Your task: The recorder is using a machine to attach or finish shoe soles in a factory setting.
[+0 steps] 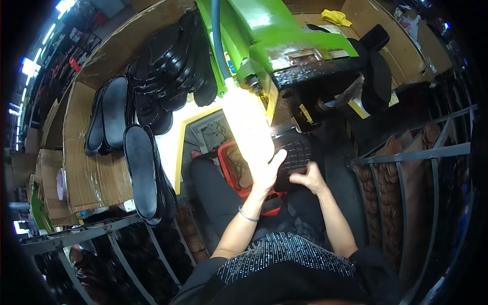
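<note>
A black shoe sole (296, 152) with a grid-like tread is held between my hands, below the head of a green machine (305, 48). My left hand (266, 172) is at the sole's left edge, thumb pointing up; its fingers are lost in the glare of a bright lamp (244, 114). At the lower right edge my right hand (311, 179) is closed on the sole, thumb stretched toward the left. The sole's far end lies in shadow under the machine's dark working parts (310, 109).
A cardboard box (96, 185) at the left carries piled black soles (170, 66), with another pair of soles (141, 175) at its edge. A red basket (223, 157) sits by my legs. Metal racks (417, 155) with brown pieces stand right; another rack (109, 229) stands left.
</note>
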A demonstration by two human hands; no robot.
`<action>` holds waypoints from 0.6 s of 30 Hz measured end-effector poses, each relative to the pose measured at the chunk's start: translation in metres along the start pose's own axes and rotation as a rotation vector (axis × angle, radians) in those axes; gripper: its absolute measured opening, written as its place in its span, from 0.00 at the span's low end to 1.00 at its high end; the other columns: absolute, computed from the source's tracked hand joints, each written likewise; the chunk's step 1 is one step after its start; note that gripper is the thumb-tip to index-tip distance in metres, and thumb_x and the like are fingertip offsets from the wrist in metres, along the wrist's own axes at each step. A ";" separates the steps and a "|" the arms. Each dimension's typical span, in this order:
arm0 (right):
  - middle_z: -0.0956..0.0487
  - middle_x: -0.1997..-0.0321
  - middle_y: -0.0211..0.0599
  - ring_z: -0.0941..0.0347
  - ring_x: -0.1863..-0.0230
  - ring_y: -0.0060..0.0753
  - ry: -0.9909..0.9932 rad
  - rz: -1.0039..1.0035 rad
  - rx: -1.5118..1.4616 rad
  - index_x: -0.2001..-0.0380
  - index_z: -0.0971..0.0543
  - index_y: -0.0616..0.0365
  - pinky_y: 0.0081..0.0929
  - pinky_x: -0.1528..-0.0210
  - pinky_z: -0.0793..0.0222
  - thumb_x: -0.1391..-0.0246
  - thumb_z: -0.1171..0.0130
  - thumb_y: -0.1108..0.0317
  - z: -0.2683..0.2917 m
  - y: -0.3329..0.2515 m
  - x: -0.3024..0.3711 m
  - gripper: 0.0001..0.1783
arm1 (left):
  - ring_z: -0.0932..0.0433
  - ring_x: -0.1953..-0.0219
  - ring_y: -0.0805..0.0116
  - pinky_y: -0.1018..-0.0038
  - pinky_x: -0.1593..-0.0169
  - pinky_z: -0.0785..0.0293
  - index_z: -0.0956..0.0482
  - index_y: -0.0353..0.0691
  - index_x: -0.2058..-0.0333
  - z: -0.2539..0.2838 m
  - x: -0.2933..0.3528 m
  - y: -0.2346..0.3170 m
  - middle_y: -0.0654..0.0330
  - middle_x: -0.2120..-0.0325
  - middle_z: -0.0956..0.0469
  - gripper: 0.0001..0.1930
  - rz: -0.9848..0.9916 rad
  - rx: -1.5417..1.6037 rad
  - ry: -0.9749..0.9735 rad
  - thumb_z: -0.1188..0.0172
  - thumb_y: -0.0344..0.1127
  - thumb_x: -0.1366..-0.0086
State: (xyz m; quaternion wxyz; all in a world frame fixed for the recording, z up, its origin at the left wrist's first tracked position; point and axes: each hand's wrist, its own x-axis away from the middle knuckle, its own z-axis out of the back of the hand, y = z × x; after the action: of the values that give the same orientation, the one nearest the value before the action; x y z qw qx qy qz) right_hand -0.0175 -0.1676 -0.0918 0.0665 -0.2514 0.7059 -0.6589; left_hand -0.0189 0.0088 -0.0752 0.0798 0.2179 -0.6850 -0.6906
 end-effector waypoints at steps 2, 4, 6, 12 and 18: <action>0.21 0.59 0.35 0.25 0.62 0.26 -0.040 -0.186 -0.037 0.57 0.24 0.64 0.29 0.56 0.28 0.59 0.33 0.72 0.015 0.054 0.027 0.22 | 0.26 0.64 0.76 0.78 0.57 0.30 0.23 0.31 0.58 -0.004 0.007 0.008 0.62 0.66 0.22 0.15 0.037 0.050 0.035 0.36 0.28 0.45; 0.21 0.62 0.34 0.24 0.66 0.26 0.050 -0.160 -0.281 0.57 0.25 0.63 0.27 0.65 0.27 0.58 0.36 0.72 0.023 0.058 0.041 0.21 | 0.26 0.64 0.76 0.78 0.57 0.30 0.24 0.31 0.58 -0.001 0.007 0.021 0.62 0.66 0.22 0.16 0.063 0.146 0.071 0.35 0.28 0.46; 0.22 0.67 0.31 0.25 0.75 0.25 0.280 -0.072 -0.549 0.57 0.27 0.61 0.21 0.81 0.31 0.55 0.40 0.74 0.026 0.039 0.045 0.18 | 0.26 0.64 0.75 0.77 0.57 0.30 0.24 0.31 0.58 0.008 0.004 0.031 0.62 0.66 0.22 0.17 0.028 0.121 0.034 0.34 0.28 0.48; 0.23 0.70 0.29 0.29 0.82 0.14 0.524 0.137 -0.259 0.53 0.30 0.62 0.09 0.92 0.44 0.53 0.40 0.72 0.058 -0.075 0.020 0.21 | 0.24 0.62 0.71 0.75 0.55 0.28 0.24 0.31 0.58 0.035 -0.013 0.069 0.59 0.64 0.21 0.21 -0.032 0.064 -0.079 0.31 0.26 0.52; 0.25 0.75 0.25 0.34 0.84 0.08 0.335 0.222 -0.004 0.65 0.27 0.62 0.05 0.90 0.48 0.56 0.36 0.72 0.044 -0.131 -0.018 0.14 | 0.23 0.68 0.73 0.78 0.59 0.28 0.22 0.31 0.67 0.086 -0.020 0.066 0.58 0.71 0.21 0.16 0.002 -0.096 -0.116 0.29 0.27 0.55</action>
State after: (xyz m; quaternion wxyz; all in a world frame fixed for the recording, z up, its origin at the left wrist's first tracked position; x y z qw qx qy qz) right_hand 0.0522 -0.1998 0.0245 0.0199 -0.0589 0.7318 -0.6786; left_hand -0.0485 0.0926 -0.0096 0.0511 0.1727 -0.6550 -0.7339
